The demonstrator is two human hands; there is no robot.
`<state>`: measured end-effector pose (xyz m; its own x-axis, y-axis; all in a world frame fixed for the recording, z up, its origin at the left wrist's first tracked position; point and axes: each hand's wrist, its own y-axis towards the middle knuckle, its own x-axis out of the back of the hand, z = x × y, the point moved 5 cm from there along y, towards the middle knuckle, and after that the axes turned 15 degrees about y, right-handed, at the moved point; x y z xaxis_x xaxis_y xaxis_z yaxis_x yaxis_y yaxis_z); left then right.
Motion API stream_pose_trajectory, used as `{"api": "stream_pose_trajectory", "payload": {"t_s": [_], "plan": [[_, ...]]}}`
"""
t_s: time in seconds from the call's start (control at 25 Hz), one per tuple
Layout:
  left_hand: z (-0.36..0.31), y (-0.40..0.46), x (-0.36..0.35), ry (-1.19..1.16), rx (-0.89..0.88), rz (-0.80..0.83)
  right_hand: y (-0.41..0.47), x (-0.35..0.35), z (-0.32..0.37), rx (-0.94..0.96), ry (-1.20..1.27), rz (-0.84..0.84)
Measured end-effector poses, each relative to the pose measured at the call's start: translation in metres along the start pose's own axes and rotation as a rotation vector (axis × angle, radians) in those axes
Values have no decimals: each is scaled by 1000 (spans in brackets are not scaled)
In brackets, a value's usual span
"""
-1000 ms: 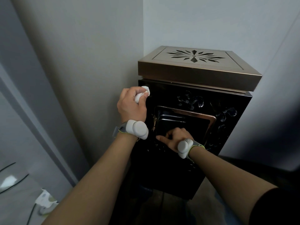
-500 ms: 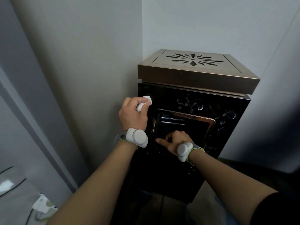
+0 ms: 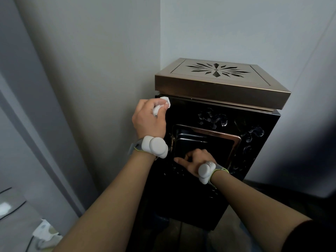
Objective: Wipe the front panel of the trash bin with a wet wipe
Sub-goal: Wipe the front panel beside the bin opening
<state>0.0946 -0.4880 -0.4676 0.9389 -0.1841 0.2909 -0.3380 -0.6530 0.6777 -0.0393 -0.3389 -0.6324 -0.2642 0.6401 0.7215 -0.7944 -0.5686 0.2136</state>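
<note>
L hand (image 3: 149, 119), clamped on wipe (image 3: 161, 106), moved up to bin (image 3: 209, 188) panel's top-left corner; R hand (image 3: 194, 161) fingers curled, thumb out.

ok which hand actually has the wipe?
The left hand, up at the front panel's top-left corner, grips the bunched white wet wipe. The right hand holds nothing; it rests lower, on the flap.

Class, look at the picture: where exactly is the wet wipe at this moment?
In the head view, the wet wipe is bunched in the left hand, at the upper left corner of the bin's black front panel, just under the bronze lid.
</note>
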Motion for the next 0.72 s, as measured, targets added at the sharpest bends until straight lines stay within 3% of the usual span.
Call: {"api": "stream_pose_trajectory", "payload": {"t_s": [0.52, 0.72], "plan": [[17, 6, 4, 11, 76, 3, -1, 1, 2, -13, 16, 32], [18, -5, 1, 32, 23, 5, -1, 0, 1, -15, 6, 19]]}}
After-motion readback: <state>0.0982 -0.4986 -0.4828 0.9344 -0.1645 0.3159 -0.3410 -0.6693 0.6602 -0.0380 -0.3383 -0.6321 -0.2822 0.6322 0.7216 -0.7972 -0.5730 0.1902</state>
